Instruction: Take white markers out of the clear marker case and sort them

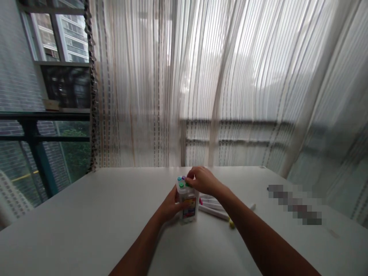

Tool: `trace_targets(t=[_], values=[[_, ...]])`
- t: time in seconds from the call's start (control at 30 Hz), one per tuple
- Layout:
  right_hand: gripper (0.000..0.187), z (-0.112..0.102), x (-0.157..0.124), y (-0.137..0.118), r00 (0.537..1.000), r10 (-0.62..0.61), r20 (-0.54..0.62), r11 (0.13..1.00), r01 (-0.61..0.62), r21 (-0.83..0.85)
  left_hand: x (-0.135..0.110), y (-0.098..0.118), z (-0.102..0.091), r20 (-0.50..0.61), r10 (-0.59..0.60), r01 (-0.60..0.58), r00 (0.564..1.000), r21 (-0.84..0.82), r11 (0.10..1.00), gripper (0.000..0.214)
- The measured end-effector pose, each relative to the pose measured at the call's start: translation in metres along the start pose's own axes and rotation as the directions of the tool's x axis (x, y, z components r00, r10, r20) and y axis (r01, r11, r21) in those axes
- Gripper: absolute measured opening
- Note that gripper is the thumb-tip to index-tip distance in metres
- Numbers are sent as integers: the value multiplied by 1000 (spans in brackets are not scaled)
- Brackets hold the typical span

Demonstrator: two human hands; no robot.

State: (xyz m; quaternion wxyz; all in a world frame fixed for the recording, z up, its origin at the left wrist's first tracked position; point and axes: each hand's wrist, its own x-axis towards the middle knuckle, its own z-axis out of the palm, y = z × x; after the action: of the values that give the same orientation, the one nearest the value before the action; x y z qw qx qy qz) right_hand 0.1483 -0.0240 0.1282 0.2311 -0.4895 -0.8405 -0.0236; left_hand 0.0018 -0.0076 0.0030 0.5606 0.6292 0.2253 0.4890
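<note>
A clear plastic marker case with a coloured label stands upright on the white table, tilted slightly if at all. My left hand is wrapped round its left side, thumb across the front. Round marker caps in blue, purple and green show at the top of the case. My right hand reaches over the top, its fingers pinched on a marker among those caps; the fingers hide most of it. Right of the case, partly behind my right forearm, lie several loose white markers, with pink and yellow ends.
The white table extends widely around the case. A blurred-out, pixelated object lies at the right. Sheer striped curtains hang behind the far table edge, and a dark railing stands beyond at the left.
</note>
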Motion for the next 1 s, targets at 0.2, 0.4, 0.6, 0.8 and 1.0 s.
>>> trace_targets(t=[0.2, 0.4, 0.6, 0.8, 1.0], values=[[13, -5, 7, 11, 996, 66, 59, 997, -63, -44, -1, 1, 2, -10, 1, -1, 1000, -4, 1000, 67], [14, -12, 4, 5, 989, -16, 147, 996, 28, -79, 0, -1, 1, 15, 9, -9, 1000, 15, 1000, 67], [17, -14, 4, 0, 997, -35, 75, 978, 50, -205, 0, -1, 0, 17, 5, -5, 1000, 6, 1000, 65], [15, -8, 8, -1, 993, -59, 98, 974, 79, -212, 0, 0, 0, 14, 14, -14, 1000, 15, 1000, 61], [17, -9, 5, 1, 998, -47, 45, 989, 53, -139, -1, 2, 2, 10, 23, -23, 1000, 34, 999, 62]])
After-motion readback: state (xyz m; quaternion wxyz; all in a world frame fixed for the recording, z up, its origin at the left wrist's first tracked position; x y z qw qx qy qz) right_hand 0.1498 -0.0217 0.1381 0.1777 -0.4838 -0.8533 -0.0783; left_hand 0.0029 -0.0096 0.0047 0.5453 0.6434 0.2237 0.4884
